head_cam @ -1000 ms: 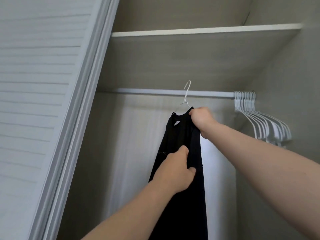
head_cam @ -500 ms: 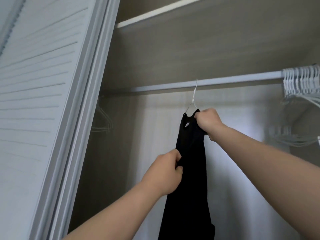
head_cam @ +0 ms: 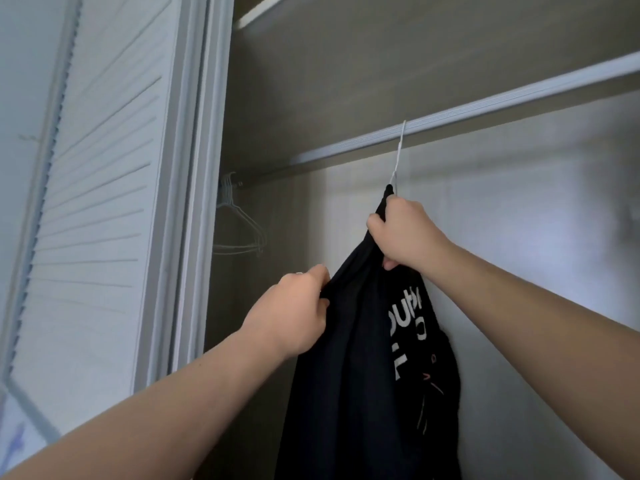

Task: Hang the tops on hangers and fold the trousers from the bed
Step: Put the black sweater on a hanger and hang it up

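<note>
Head view. Since the frame half a second ago, the black top (head_cam: 363,393) has turned so that white lettering (head_cam: 405,327) on its front now faces the camera. The left hand (head_cam: 294,317) has risen to the garment's left edge. The bunch of white hangers formerly at the right end of the rail is out of frame.

The top hangs in the centre and lower centre of the frame, on a white wire hanger (head_cam: 398,157). Only the hanger's hook and neck show; the hook crosses the front of the closet rail (head_cam: 485,109), which runs diagonally across the upper right.

The right hand (head_cam: 401,233) is closed in a fist round the bunched fabric at the collar, directly below the hook. The top falls from this hand.

The left hand is lower and to the left, with fingers and thumb curled, pinching a fold of the fabric and drawing it out to the left.

Empty wire hangers (head_cam: 239,223) hang at the rail's left end, well apart from the top. A white louvred door (head_cam: 97,202) fills the left of the frame. A shelf (head_cam: 381,46) spans the top.
</note>
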The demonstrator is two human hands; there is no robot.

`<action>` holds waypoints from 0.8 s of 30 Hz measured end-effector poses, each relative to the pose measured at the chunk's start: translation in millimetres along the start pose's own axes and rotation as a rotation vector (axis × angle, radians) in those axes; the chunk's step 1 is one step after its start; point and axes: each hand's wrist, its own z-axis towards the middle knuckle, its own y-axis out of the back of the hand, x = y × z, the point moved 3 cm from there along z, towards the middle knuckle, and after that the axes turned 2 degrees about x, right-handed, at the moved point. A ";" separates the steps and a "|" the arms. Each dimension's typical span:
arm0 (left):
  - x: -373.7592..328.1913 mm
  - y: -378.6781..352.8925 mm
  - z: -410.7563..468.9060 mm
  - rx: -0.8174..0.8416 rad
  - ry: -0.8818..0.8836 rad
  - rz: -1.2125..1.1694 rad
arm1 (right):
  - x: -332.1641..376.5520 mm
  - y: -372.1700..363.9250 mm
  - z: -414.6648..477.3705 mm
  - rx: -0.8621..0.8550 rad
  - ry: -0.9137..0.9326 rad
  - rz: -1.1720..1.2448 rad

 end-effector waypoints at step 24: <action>95.3 -1.9 93.5 0.343 0.487 0.695 | 50.2 -241.4 124.2 0.111 0.190 0.665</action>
